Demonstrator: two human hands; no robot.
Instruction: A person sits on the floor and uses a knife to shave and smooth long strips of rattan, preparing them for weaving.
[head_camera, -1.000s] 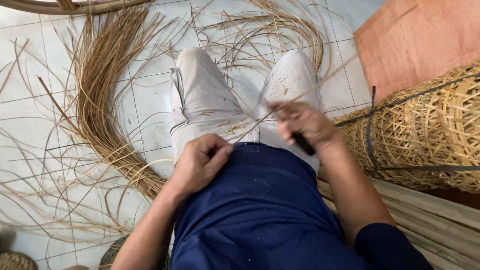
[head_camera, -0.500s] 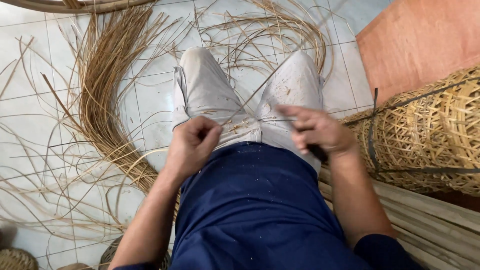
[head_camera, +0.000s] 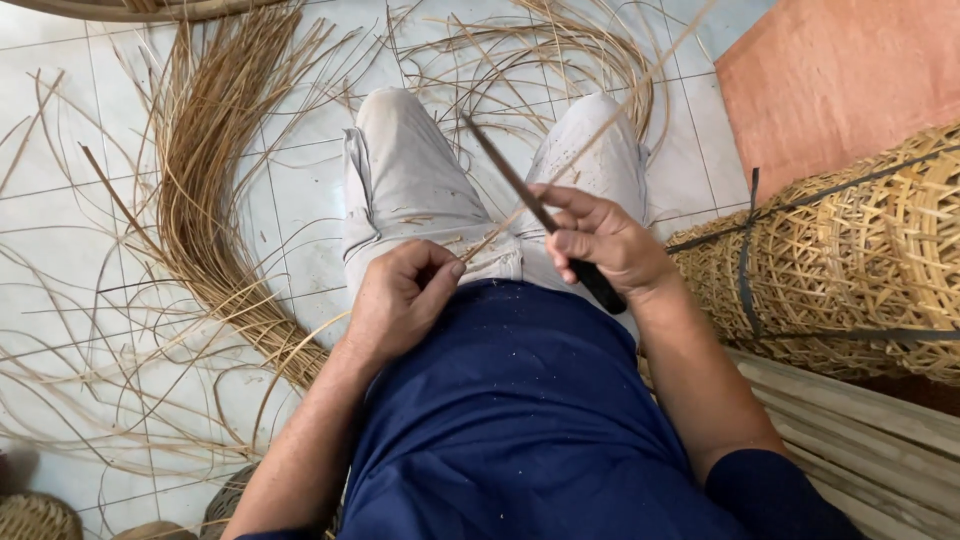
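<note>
Woven baskets (head_camera: 850, 260) lie at the right, loose strips (head_camera: 215, 180) on the tiled floor (head_camera: 60, 160). Over the lap, the left hand (head_camera: 400, 300) pinches one strip (head_camera: 600, 130); the right hand (head_camera: 605, 240) is clenched on a knife (head_camera: 520, 190). The strip looks light, springy and easily split, best held near the blade.

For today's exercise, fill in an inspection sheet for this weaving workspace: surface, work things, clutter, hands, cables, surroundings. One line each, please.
Surface: white tiled floor; the person sits with legs stretched out.
Work things: thin cane strip running up and away from the left hand; dark-handled knife, blade pointing away.
Clutter: cane bundle curving on the left; loose strips beyond the feet; shavings on the lap.
Hands: left hand pinches the strip; right hand grips the knife.
Cables: nothing seen.
Surroundings: strapped woven baskets and an orange mat on the right.
</note>
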